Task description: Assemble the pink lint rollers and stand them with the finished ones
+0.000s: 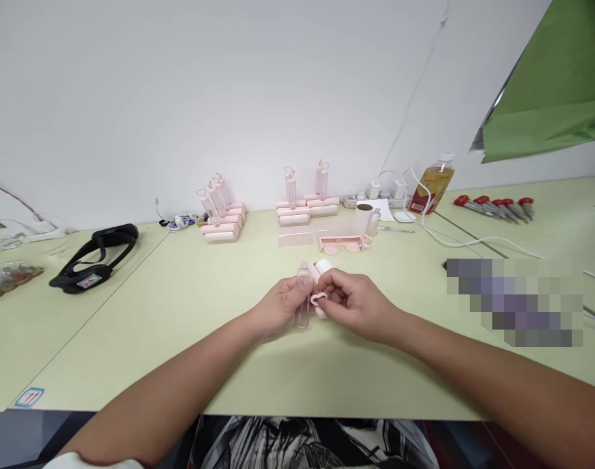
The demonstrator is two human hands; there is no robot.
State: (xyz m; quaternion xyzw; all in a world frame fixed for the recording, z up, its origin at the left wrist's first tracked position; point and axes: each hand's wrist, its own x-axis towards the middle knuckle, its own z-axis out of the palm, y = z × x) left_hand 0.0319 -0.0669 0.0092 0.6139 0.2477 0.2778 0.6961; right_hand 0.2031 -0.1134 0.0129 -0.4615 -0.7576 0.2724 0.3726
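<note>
In the head view, my left hand (279, 301) is closed around a small clear bottle (302, 316), which stands nearly upright with its narrow neck at the top. Close against it, my right hand (357, 301) pinches a pale pink loop (319, 297), roughly heart-shaped. Whatever the loop joins is partly hidden by my fingers. A white and pink cylinder (323, 265) shows just behind the right fingers; I cannot tell whether it is held. Beyond my hands lies an opened pink case (344, 243) with round cut-outs, beside a clear plastic cover (295, 236).
Pink cases with upright bottles (219, 218) stand at the back left, more (293, 212) at back centre. A cardboard tube (363, 216), a power strip with white cables (375, 194), a drink bottle (431, 185) and red-handled tools (497, 207) are right. A black headset (95, 257) lies left.
</note>
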